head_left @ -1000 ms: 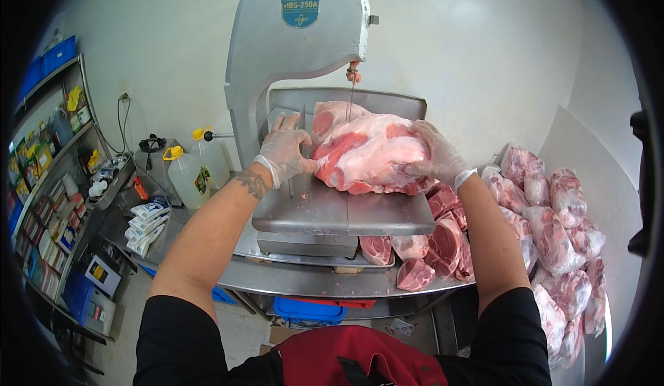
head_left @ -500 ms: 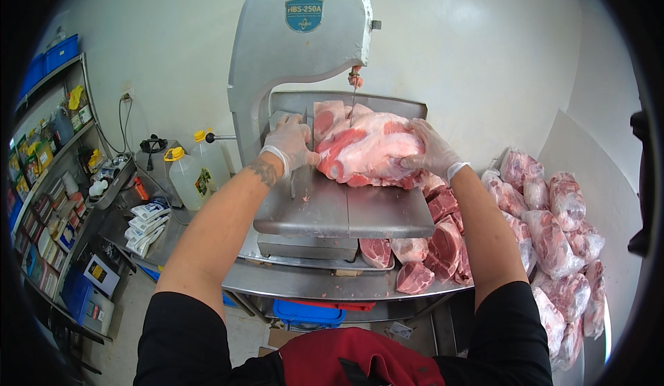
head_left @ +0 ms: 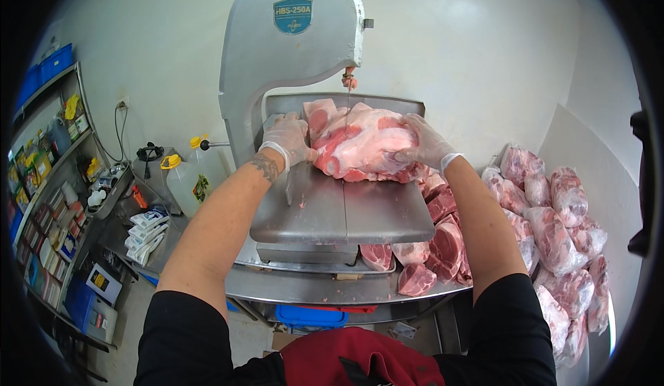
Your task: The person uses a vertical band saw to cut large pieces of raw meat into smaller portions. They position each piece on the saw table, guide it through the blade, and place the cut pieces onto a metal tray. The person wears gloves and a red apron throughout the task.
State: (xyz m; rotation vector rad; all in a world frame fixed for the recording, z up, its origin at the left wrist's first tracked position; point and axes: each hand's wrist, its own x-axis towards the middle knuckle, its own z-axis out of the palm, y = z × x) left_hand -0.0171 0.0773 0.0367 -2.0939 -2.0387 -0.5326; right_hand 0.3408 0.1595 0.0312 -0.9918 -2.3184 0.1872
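A large raw piece of pork (head_left: 366, 140) lies on the steel table (head_left: 315, 213) of a grey bandsaw (head_left: 290, 47). The thin upright blade (head_left: 348, 99) runs down into its far side. At the meat's left end, my left hand (head_left: 287, 137), in a clear glove, is curled over the upright guide plate (head_left: 290, 187), its thumb reaching the meat. Gloved the same way, my right hand (head_left: 425, 144) grips the right end, fingers on top and thumb on the near side. Scraps of meat (head_left: 349, 80) cling to the blade guide above.
Cut meat chunks (head_left: 446, 247) crowd the lower counter (head_left: 277, 286) at right. Beyond them is a pile of plastic-wrapped meat (head_left: 557, 227). Yellow-capped jugs (head_left: 181, 185) and white packets (head_left: 146, 235) stand left of the saw, near a loaded shelf (head_left: 59, 192).
Both hands have pushed the pork slightly farther away across the saw table, deeper against the blade. The whole view has shifted a little. Both grips look the same.
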